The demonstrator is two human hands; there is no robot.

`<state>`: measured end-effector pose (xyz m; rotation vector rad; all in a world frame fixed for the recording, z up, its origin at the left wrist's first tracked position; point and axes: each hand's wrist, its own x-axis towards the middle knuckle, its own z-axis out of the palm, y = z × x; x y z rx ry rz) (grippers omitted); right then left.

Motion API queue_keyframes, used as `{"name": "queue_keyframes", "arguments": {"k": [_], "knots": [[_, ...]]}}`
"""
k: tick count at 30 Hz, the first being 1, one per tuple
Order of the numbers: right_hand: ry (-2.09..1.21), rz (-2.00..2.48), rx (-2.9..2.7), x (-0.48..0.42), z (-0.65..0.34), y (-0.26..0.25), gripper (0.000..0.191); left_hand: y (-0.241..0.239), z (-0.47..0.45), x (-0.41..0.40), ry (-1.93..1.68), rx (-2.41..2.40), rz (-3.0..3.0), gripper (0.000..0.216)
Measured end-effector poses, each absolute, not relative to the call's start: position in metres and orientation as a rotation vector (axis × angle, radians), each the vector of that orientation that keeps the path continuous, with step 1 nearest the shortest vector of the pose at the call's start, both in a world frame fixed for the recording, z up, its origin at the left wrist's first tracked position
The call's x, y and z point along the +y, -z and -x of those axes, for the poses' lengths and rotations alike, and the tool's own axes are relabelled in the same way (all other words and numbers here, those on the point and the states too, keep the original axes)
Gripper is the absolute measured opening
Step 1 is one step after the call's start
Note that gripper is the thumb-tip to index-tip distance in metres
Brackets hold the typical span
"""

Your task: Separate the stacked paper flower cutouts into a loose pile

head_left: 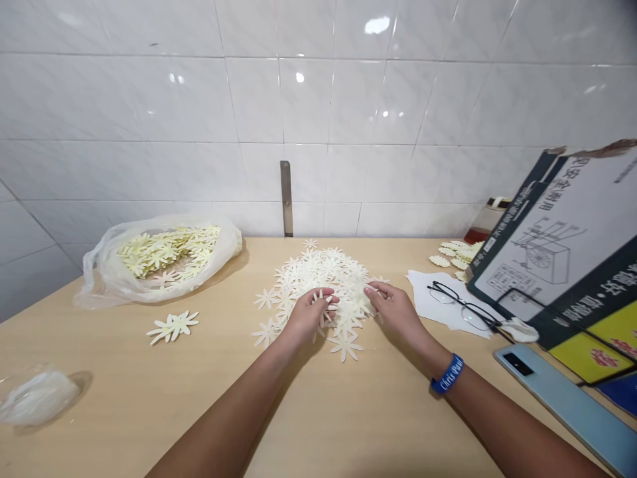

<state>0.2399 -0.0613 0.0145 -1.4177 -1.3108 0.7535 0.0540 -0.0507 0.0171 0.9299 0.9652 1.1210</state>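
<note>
At frame centre the left hand (311, 313) clasped a paper flower (321, 302); the right hand (393, 305) pinched the edge of the flower pile (318, 269). Bare table (348, 411) lay open below.

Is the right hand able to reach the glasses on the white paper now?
Probably yes. The right hand rests at the pile of flower cutouts, and the glasses lie close on its right, on the white paper, with nothing standing between them.
</note>
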Motion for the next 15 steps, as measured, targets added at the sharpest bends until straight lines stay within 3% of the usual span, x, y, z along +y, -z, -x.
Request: {"name": "queue_keyframes", "arguments": {"k": [3,5,9,15], "knots": [[-0.515,1.564,-1.264,-0.057,-0.250,-0.017,0.043,-0.020,-0.055,-0.055,-1.085,0.919,-0.859,0.020],[-0.485,1.562,-1.306,-0.060,-0.248,-0.021,0.036,-0.021,-0.055,-0.058,-1.073,0.900,-0.868,0.023],[-0.692,1.410,-1.518,-0.073,-0.229,-0.026,0.024,-0.020,-0.055,-0.060,-1.035,0.880,-0.948,0.031],[-0.970,1.231,-1.573,-0.078,-0.216,-0.023,0.025,-0.016,-0.055,-0.057,-0.954,1.024,-1.229,0.040]]}}
